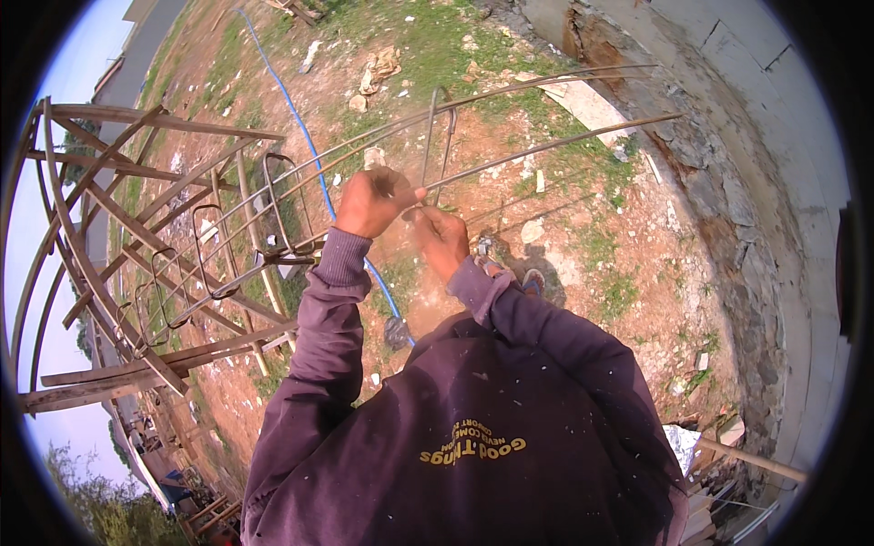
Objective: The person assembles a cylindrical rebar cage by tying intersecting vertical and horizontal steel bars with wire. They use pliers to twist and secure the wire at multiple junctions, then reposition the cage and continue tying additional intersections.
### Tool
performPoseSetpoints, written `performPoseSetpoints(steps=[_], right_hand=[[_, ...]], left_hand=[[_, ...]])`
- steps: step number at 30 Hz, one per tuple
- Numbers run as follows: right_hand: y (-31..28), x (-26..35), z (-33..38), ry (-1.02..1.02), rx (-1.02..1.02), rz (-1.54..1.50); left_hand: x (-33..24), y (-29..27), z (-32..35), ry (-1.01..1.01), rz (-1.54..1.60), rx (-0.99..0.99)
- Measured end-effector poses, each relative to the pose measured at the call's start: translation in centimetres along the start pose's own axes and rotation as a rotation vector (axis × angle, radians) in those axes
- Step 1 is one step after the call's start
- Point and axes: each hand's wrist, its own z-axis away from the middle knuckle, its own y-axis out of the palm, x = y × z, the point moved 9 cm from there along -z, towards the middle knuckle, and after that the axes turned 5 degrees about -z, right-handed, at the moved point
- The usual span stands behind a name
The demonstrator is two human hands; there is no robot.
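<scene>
At frame centre, left hand [369,202] clenched round the long rebar [546,146], whose axis runs lower left to upper right, right hand [440,238] just beside, gripping near the rectangular stirrup [437,136]; left hand nearer.

The long rebars [546,146] and bent stirrups [278,205] are dull, rusty-brown steel with a rough matt skin. The trestle frame [109,227] beside them is weathered, unplaned grey-brown wood, and the hose [305,136] on the ground is smooth blue plastic. The sleeves [328,309] are soft, matt purple cloth flecked with dust; the wall [774,182] is coarse stone and concrete.
</scene>
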Motion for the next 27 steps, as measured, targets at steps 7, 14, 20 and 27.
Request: performPoseSetpoints(steps=[7,14,20,27], right_hand=[[-0.3,0.2,0.8,0.111,0.018,-0.001],[-0.2,1.8,-0.1,0.012,-0.055,-0.024],[-0.8,1.6,-0.2,-0.019,-0.100,0.070],[-3.0,1.2,0.1,0.030,-0.170,0.291]], left_hand=[[-1.4,-0.2,0.8,0.095,0.115,-0.037],[0.0,0.5,-0.5,0.115,0.135,-0.040],[-0.7,0.4,-0.3,0.122,0.141,-0.017],[-0.6,1.4,-1.2,0.112,-0.008,0.132]])
